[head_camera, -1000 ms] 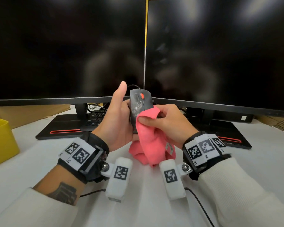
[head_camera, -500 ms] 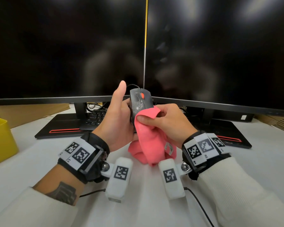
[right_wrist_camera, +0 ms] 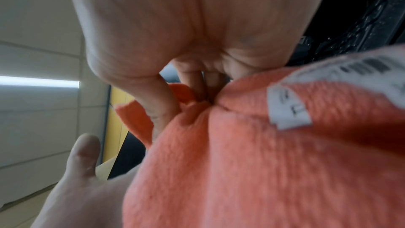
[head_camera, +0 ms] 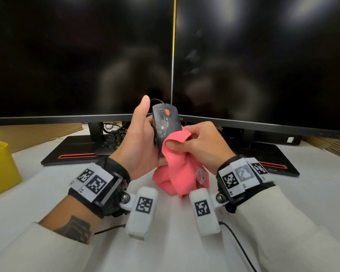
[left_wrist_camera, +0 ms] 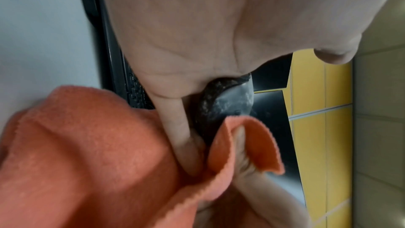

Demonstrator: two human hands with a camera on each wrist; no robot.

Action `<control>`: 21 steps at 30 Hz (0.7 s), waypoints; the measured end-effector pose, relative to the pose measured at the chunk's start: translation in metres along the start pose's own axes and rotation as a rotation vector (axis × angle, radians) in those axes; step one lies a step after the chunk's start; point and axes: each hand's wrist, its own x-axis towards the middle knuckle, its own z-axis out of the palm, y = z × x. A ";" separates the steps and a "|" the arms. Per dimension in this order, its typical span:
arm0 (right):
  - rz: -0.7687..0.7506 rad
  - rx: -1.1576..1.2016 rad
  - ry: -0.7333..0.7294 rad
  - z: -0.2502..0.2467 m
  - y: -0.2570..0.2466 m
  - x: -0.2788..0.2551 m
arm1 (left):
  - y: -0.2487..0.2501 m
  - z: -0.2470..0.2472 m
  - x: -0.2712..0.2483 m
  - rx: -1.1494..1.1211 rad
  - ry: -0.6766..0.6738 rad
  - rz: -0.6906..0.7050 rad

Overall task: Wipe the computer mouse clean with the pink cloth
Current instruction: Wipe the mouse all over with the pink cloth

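Observation:
A black wired mouse [head_camera: 166, 122] with an orange scroll wheel and whitish smears is held upright above the desk. My left hand [head_camera: 140, 140] grips it from the left, thumb pointing up. My right hand [head_camera: 196, 143] pinches the pink cloth [head_camera: 182, 169] and presses a fold against the mouse's lower right side. The rest of the cloth hangs down to the table. In the left wrist view the smeared mouse [left_wrist_camera: 221, 103] sits behind my finger, with the cloth [left_wrist_camera: 87, 153] below. The cloth [right_wrist_camera: 263, 162] and its white label fill the right wrist view.
Two dark monitors [head_camera: 263, 65] stand close behind the hands on black bases. A black keyboard [head_camera: 114, 140] lies under the left monitor. A yellow bin [head_camera: 0, 165] sits at the left edge. A thin cable [head_camera: 238, 244] runs across the white table [head_camera: 175, 242].
My right hand has slid the cloth down and to the right on the mouse, uncovering more of its smeared top. The left hand has kept its hold.

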 end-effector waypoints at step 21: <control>-0.090 -0.160 -0.038 -0.004 -0.005 -0.001 | 0.003 -0.005 0.000 -0.096 0.017 0.011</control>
